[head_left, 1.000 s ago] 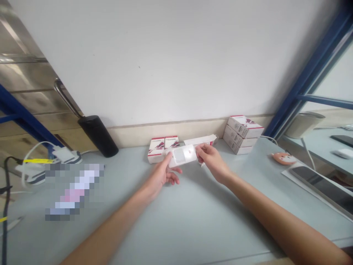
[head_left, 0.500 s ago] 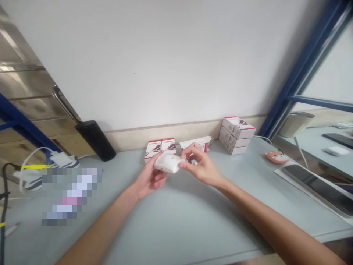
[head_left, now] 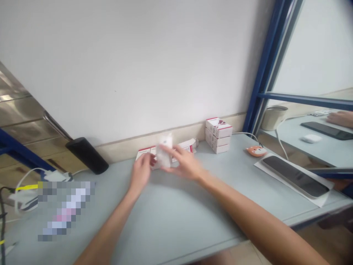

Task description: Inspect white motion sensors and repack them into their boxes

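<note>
Pale wall (head_left: 154, 66) rises behind the stack (head_left: 217, 138), three white-and-red boxes high, with a beige skirting (head_left: 190, 131) along the wall's foot. Grey-blue desk (head_left: 176, 217) carries the stack near its back edge; bare top spreads in front of it, and floor (head_left: 245, 254) shows past the front edge.

Just right of the stack, beyond a cable, stands a blue frame (head_left: 259, 66). Past that frame, farther right of the stack: a second desk (head_left: 292, 138) with a pale cup (head_left: 274, 118), a dark phone (head_left: 328, 130), a small white case (head_left: 311, 138) and another person's hand (head_left: 342, 119), cut by the picture edge.

Right of the stack and nearer the viewer: an orange pouch (head_left: 256, 151), then a grey slab (head_left: 295, 176) on white paper (head_left: 321, 200).

Left of the stack, just beside it, lies an open box (head_left: 187, 147); farther left, flat boxes (head_left: 142, 152), partly hidden. Well left of the stack: a black cylinder (head_left: 86, 154) leaning in view, then white chargers (head_left: 56, 176).

White device (head_left: 164, 154), blurred, is held upright left of the stack. Right hand (head_left: 187, 162) grips it between thumb and fingers. Left hand (head_left: 142, 171), farther left of the stack, has curled fingers close by the device; contact cannot be told.
</note>
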`<state>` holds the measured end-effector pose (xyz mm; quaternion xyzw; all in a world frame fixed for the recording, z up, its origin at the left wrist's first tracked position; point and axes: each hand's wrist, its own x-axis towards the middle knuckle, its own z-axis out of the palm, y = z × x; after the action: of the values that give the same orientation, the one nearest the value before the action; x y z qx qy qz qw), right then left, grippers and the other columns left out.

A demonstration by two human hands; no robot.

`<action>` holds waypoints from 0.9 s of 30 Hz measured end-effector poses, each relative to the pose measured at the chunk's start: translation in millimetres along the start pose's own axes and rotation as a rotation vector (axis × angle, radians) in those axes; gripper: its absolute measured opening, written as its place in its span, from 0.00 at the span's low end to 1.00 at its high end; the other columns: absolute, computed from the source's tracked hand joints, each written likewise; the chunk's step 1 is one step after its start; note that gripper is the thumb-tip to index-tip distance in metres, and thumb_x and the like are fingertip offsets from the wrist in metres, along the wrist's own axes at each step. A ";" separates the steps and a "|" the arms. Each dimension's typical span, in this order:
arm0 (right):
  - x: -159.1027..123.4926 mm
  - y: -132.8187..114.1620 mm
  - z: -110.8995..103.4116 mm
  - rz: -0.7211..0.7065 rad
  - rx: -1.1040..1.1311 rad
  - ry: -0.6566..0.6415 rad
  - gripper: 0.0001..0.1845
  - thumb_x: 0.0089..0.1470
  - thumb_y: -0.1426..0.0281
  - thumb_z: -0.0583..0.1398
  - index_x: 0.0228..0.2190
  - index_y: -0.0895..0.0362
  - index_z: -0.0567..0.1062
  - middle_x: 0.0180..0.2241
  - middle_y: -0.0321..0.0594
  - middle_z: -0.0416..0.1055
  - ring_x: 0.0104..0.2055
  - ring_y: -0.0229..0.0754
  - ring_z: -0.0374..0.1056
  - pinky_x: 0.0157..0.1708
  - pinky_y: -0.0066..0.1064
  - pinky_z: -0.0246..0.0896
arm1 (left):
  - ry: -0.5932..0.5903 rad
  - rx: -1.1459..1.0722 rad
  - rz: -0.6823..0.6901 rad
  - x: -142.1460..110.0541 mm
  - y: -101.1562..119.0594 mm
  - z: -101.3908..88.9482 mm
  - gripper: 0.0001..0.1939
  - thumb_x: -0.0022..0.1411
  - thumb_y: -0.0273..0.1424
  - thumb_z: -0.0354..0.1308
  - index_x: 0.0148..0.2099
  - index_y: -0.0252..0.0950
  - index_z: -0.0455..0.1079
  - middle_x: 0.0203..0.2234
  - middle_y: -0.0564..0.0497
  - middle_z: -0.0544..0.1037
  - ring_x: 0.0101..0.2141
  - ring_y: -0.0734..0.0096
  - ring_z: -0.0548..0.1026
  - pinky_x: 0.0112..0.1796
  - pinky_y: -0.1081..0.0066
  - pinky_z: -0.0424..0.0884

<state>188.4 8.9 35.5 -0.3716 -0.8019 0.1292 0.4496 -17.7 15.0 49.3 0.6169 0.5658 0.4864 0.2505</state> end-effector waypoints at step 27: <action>-14.1 0.9 -1.3 0.091 0.193 0.270 0.27 0.60 0.59 0.65 0.57 0.46 0.65 0.55 0.46 0.68 0.55 0.55 0.67 0.57 0.49 0.62 | -0.307 -0.221 0.182 -46.0 -24.1 -0.2 0.24 0.74 0.44 0.56 0.66 0.42 0.65 0.64 0.43 0.73 0.64 0.54 0.70 0.62 0.61 0.66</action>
<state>194.4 -0.7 27.0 -0.3765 -0.7005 0.1746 0.5806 -23.5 -22.7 14.2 0.7011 0.4060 0.4666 0.3548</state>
